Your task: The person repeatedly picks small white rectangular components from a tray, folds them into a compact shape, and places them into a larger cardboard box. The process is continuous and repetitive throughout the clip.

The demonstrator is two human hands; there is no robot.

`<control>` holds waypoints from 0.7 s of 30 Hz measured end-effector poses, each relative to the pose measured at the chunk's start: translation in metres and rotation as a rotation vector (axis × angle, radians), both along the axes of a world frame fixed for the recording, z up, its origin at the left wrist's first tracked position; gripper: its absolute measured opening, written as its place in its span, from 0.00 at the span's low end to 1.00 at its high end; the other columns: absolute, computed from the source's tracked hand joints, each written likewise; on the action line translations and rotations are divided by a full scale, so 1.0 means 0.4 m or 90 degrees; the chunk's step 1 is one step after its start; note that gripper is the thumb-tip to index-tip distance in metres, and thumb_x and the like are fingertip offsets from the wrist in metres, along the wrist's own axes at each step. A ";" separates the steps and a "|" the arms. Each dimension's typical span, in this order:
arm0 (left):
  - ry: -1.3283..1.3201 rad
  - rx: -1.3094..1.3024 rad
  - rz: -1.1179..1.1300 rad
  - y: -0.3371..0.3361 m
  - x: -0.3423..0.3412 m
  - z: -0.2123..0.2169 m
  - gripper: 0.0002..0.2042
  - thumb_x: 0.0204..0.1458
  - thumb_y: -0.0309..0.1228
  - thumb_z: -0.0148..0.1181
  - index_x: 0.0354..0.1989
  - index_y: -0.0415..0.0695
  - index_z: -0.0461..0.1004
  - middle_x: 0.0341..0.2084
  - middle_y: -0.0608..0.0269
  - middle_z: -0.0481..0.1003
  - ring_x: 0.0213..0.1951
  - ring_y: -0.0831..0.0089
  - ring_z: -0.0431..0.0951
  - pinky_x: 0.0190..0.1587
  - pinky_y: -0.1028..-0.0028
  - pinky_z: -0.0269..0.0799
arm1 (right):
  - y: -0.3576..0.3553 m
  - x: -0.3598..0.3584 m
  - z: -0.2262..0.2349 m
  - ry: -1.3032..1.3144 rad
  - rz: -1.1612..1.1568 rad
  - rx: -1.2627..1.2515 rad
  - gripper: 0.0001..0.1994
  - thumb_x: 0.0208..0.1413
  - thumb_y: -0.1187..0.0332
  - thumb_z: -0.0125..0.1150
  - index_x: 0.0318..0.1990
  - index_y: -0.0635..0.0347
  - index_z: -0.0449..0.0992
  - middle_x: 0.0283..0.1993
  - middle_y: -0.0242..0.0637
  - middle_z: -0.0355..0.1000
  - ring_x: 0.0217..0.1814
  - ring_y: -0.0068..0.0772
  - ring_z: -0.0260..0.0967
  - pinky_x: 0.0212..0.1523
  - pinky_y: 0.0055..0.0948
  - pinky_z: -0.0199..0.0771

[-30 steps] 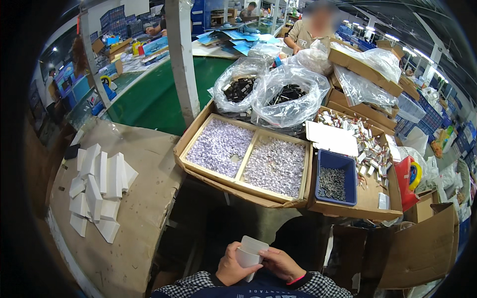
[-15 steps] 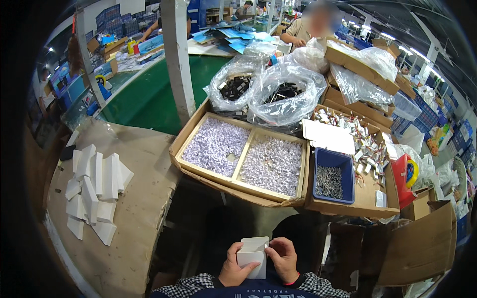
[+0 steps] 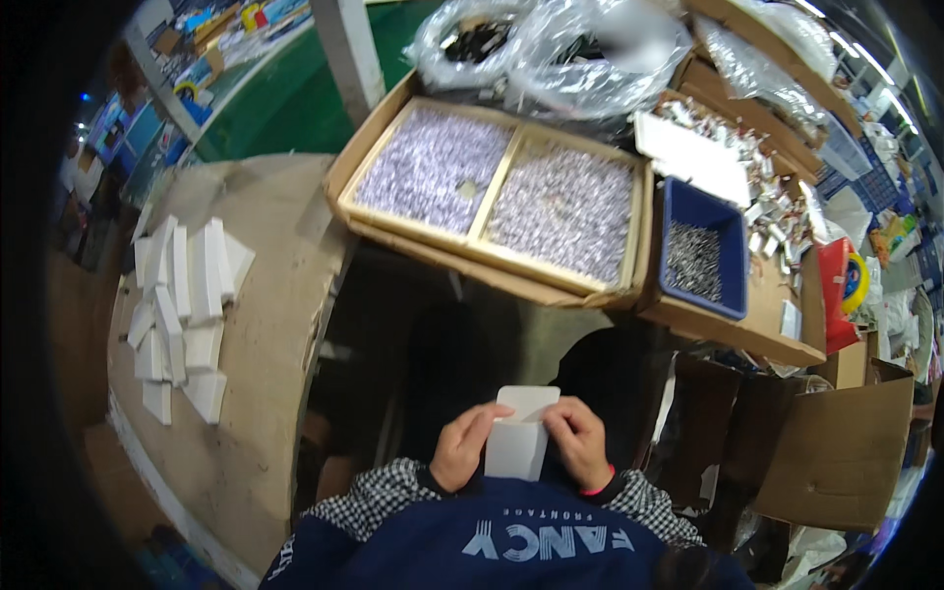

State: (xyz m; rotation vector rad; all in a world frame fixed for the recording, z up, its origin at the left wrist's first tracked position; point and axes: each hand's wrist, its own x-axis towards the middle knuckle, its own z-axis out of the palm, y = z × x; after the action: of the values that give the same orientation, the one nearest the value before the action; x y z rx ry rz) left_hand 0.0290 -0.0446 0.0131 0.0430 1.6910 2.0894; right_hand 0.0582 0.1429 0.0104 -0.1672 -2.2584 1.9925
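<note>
Both hands low, at 6 o'clock, close to the body. Left hand [image 3: 465,444] pinches the left edge of a small white folded cardboard box [image 3: 519,435]; right hand [image 3: 580,441] pinches its right edge, fingers curled over the top flap. The box stands upright between them, flap raised.

At 9 o'clock, a brown cardboard-covered tabletop [image 3: 264,324] carries a loose stack of flat white box blanks [image 3: 182,305].

At 12 o'clock, a shallow two-compartment cardboard tray [image 3: 506,192] filled with small silvery parts. Just beside it, at 2 o'clock, a blue plastic bin [image 3: 700,248] holding dark metal pieces. Clear plastic bags [image 3: 580,49] lie beyond the tray.
</note>
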 end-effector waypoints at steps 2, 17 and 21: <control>0.033 -0.041 -0.035 -0.004 -0.011 -0.008 0.13 0.63 0.31 0.45 0.44 0.37 0.74 0.38 0.63 0.76 0.40 0.79 0.73 0.46 0.79 0.67 | 0.008 -0.004 -0.011 -0.015 0.021 -0.001 0.05 0.54 0.73 0.59 0.33 0.66 0.76 0.35 0.37 0.72 0.36 0.28 0.69 0.38 0.24 0.68; -0.341 0.362 -0.068 0.013 -0.083 0.026 0.22 0.56 0.30 0.56 0.57 0.44 0.56 0.48 0.59 0.69 0.50 0.74 0.70 0.51 0.73 0.68 | -0.015 -0.006 0.045 -0.120 -0.017 -0.347 0.16 0.60 0.71 0.53 0.54 0.67 0.67 0.47 0.34 0.71 0.48 0.22 0.66 0.51 0.22 0.65; -0.359 0.320 -0.239 0.010 -0.089 -0.005 0.22 0.51 0.39 0.54 0.53 0.44 0.63 0.50 0.61 0.68 0.52 0.72 0.69 0.57 0.68 0.63 | -0.012 -0.004 0.035 -0.125 0.026 -0.361 0.15 0.60 0.71 0.52 0.52 0.66 0.69 0.44 0.31 0.71 0.45 0.20 0.65 0.49 0.20 0.63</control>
State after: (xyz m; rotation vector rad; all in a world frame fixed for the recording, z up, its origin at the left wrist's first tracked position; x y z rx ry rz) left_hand -0.0067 -0.0407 0.0112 -0.0632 0.7473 1.9387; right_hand 0.0566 0.1382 0.0243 -0.3838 -1.7333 2.6919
